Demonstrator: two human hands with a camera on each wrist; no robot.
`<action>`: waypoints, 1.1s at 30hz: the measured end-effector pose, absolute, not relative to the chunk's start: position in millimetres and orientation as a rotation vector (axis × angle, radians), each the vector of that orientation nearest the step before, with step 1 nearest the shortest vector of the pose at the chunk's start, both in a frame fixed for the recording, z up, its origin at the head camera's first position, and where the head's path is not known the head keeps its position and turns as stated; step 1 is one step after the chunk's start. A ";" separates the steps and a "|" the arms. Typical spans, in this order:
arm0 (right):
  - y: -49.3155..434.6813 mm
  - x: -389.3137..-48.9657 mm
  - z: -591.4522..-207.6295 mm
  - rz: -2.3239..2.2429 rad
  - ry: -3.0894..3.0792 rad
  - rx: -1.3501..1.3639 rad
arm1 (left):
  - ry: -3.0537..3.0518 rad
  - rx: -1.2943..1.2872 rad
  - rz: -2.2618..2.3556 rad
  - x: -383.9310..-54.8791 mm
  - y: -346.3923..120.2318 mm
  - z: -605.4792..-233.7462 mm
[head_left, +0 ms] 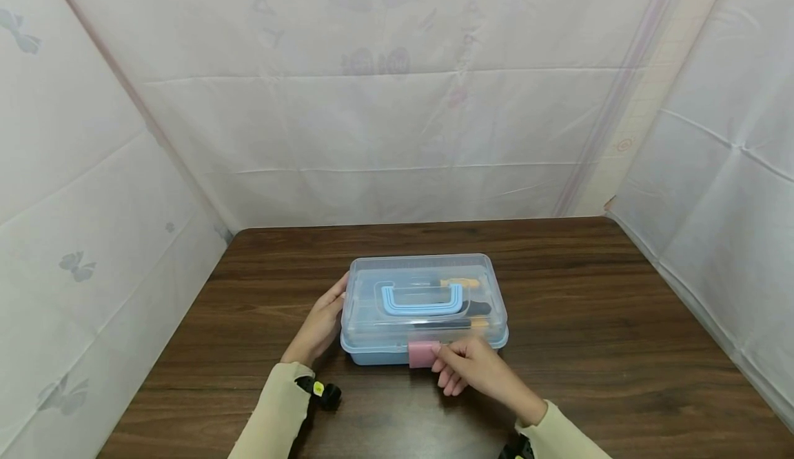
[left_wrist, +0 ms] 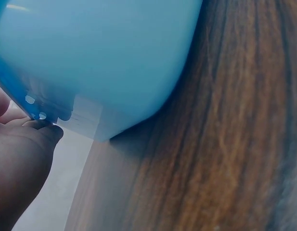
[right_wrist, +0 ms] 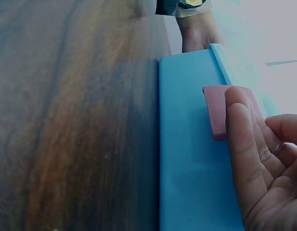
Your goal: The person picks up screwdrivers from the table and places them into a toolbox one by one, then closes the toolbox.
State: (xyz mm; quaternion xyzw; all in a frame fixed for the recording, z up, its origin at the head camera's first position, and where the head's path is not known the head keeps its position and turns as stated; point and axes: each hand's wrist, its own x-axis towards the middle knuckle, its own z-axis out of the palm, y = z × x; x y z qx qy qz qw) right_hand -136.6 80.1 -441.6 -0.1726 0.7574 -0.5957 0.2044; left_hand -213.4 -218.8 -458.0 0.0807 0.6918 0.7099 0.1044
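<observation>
A plastic storage box [head_left: 372,358] with a light blue base, a see-through lid and a light blue handle [head_left: 423,309] sits on the table, its lid down. My left hand [head_left: 319,327] rests along the box's left side, fingers fairly straight toward the back corner; part of them is hidden behind the box. At the front, my right hand [head_left: 474,368] pinches the right edge of the pink latch [head_left: 422,354], with the thumb on it and the other fingers curled below. In the right wrist view, one finger lies against the latch [right_wrist: 216,113].
Through the lid show dark and tan items [head_left: 460,282], too blurred to name. The brown wood-grain table [head_left: 589,307] extends around the box. Pale patterned sheets [head_left: 397,142] hang behind the table and at both sides. A small black device [head_left: 329,395] is strapped to the left wrist.
</observation>
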 end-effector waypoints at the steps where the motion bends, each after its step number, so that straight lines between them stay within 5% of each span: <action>1: 80.1 -136.6 -442.6 -1.660 2.111 -0.479 | 2.039 0.236 2.095 -213.2 -218.8 -457.9; 33: 81.1 -132.4 -451.1 -1.664 2.027 -0.431 | 2.047 0.244 2.088 -212.0 -219.0 -458.3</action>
